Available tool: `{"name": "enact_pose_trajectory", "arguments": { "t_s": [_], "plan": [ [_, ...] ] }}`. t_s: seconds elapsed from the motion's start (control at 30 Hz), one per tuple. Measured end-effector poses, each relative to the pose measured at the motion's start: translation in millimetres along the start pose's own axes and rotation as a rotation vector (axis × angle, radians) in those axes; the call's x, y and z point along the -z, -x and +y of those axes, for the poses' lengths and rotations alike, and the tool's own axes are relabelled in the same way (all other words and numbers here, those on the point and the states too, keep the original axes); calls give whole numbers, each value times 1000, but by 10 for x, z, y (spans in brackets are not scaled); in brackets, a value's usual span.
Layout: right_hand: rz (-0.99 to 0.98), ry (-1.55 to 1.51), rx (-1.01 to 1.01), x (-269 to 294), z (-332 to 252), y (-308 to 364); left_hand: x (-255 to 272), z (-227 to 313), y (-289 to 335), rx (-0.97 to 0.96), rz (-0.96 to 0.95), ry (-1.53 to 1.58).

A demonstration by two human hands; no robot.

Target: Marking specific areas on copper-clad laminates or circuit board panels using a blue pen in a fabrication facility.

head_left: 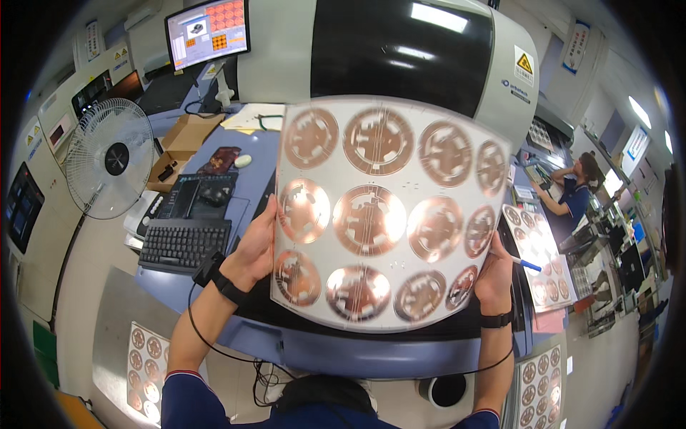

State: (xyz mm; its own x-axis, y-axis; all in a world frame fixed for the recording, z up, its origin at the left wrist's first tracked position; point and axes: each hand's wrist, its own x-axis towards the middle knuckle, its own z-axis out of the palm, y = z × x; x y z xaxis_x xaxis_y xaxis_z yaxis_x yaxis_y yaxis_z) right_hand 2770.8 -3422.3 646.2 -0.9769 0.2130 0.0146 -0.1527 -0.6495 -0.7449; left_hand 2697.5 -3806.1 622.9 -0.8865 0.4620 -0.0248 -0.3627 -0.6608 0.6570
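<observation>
A large white circuit board panel (369,220) with rows of round copper patterns is held up in front of me, tilted so the light glares off the copper. My left hand (256,247) grips its left edge, with the fingers partly hidden behind it. At the opposite edge, my right hand (494,277) holds the panel too. A blue-and-white marker pen (527,264) sticks out to the right from that hand. Both wrists wear black bands, and a cable runs from the left one.
Behind the panel stands a big machine with a dark cover (400,53). A keyboard (184,243), mouse (213,193) and monitor (209,34) are at left, beside a fan (114,157). More panels (537,250) lie at right. Farther off, a person (575,196) sits.
</observation>
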Motion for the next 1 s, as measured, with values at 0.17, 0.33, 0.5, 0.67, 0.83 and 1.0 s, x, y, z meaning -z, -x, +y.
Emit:
{"name": "enact_pose_trajectory", "arguments": {
  "t_s": [0.17,0.33,0.5,0.67,0.83,1.0],
  "plan": [
    [49,287,-210,606,79,-938,286,213,-850,125,128,-150],
    [189,1558,682,615,645,-1152,732,-90,-1111,-339,190,-1726],
    [-364,1877,559,304,1232,-556,1120,-491,-602,-369,-101,-2147],
    [-393,1801,372,172,1190,-229,867,-426,-16,-283,-30,-2188],
    [-411,1858,416,-46,1257,-162,852,-389,146,-243,68,-2190],
    [-423,1908,456,-129,1363,-130,937,-273,334,-331,59,-2156]
  ]
}}
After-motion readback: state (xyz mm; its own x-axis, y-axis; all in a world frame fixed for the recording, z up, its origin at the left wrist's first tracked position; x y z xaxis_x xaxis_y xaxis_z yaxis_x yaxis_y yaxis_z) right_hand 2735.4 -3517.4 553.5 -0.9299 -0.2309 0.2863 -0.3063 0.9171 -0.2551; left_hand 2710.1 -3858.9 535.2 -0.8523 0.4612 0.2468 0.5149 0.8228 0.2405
